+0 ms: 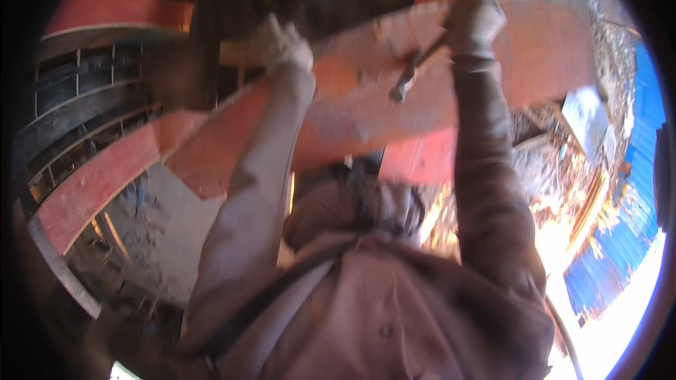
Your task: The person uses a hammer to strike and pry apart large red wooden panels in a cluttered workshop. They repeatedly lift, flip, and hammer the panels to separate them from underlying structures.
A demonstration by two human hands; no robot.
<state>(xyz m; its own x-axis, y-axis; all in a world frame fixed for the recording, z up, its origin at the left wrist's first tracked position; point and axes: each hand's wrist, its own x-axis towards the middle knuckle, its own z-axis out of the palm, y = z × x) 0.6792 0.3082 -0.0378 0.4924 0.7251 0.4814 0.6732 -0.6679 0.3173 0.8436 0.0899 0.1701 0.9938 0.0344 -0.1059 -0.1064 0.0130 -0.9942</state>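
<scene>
A long reddish panel board lies slanted across the view in front of my chest, its right end higher. My left hand, in a pale glove, is at the board's far edge, fingers bent over it; motion blurs them. My right hand, also gloved, is closed round the handle of a hammer, near the same edge farther right. The hammer's head points down to the left over the board's face. Part of the handle is hidden in the glove.
More red panels run along the left and behind the board. Dark framing with thin bars stands at far left. To the right are scattered debris, a pale sheet piece and blue corrugated sheeting in bright light.
</scene>
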